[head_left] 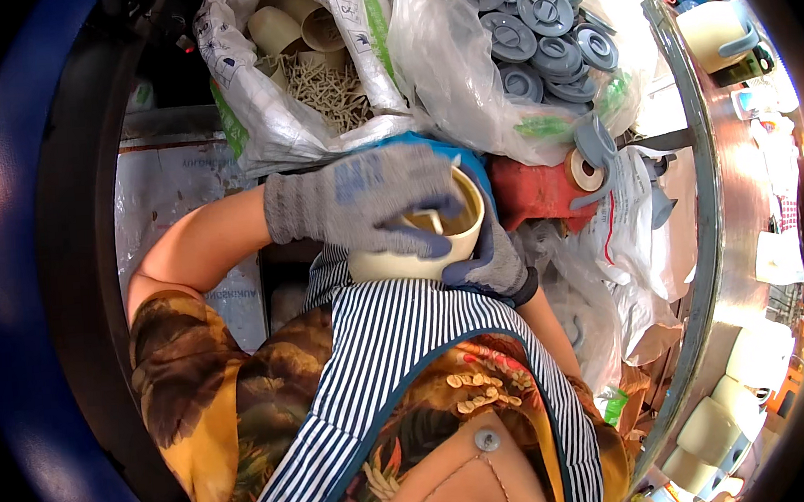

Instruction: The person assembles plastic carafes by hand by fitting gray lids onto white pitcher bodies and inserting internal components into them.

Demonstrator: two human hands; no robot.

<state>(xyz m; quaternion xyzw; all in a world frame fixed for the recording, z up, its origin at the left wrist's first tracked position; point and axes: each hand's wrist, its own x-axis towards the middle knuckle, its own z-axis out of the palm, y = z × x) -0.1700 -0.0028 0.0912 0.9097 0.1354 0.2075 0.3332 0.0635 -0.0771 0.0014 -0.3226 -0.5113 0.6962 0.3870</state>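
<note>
A cream plastic jug body (412, 263) with a round open mouth is tilted in front of my chest. My right hand (495, 262), in a grey knitted glove with a dark blue palm, grips it from the right and below. My left hand (367, 202), gloved alike, reaches over the mouth, thumb and fingers closed around a small cream plastic piece (434, 220). Some blur hides the exact hold and the left fingertips. Just beyond stands a white woven sack (275, 128) with small cream pieces (326, 92) and cream jug bodies (275, 30).
A clear plastic bag (446, 73) holds several grey-blue round lids (546, 10). Right of my hands is a red object (532, 192) beside a grey-blue handle (596, 161). Past a dark metal edge (709, 223), cream jugs (708, 430) stand at the right.
</note>
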